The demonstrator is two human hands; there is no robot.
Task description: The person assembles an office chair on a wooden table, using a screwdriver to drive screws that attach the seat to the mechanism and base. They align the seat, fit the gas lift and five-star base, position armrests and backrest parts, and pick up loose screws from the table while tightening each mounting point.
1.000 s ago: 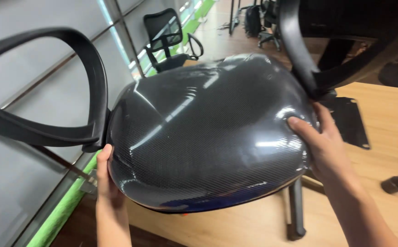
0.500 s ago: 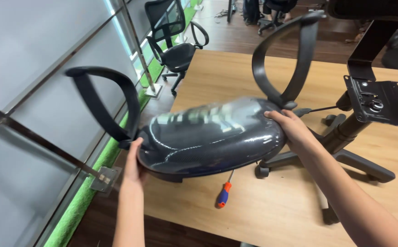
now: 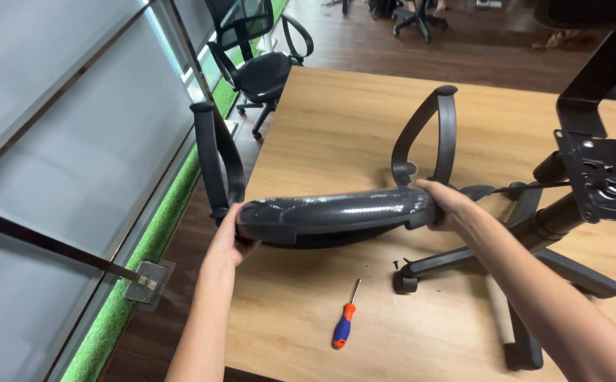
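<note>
Head view shows both hands carrying a black office-chair seat pan (image 3: 336,216), wrapped in glossy plastic film, held nearly level above the wooden worktop (image 3: 364,120) with its two looped armrests standing upward. The left hand (image 3: 229,237) grips the seat's left edge just below the left armrest (image 3: 217,159), fingers curled under the rim and closed on it; the right hand (image 3: 446,205) clasps the right edge beside the right armrest (image 3: 428,138), fingers wrapped over the rim and likewise closed on the seat. On the worktop to the right lies the star base with its gas column (image 3: 527,237), tipped on its side, and the black metal mounting plate (image 3: 605,180) faces the seat. A screwdriver with an orange and blue handle (image 3: 345,327) lies near the worktop's front edge, and a few small dark screws (image 3: 401,263) sit by a caster. To handle the seat well, I judge the grip should stay on the rigid rim and not on the armrests, since the film looks slippery; the seat is best kept level and clear of the loose screws and the screwdriver, with its weight shared evenly between both hands.
</note>
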